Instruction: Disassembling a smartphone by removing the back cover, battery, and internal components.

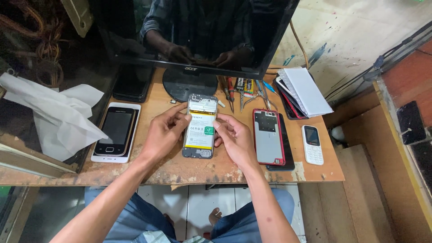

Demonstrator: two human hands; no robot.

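Observation:
An opened smartphone [200,130] lies back-up on the wooden table [180,168], its white and yellow battery and circuit board exposed. My left hand [163,135] grips its left edge, thumb and forefinger near the top. My right hand [234,139] touches its right edge with the fingertips by the battery. A removed back cover with a red rim [267,137] lies just right of my right hand on top of a dark phone.
A black monitor [193,36] stands at the table's back. Two stacked phones [116,131] and crumpled white paper [54,112] lie at the left. Screwdrivers and tweezers [236,92], a stack of phones and a notepad [301,92], and a white keypad phone [312,144] lie at the right.

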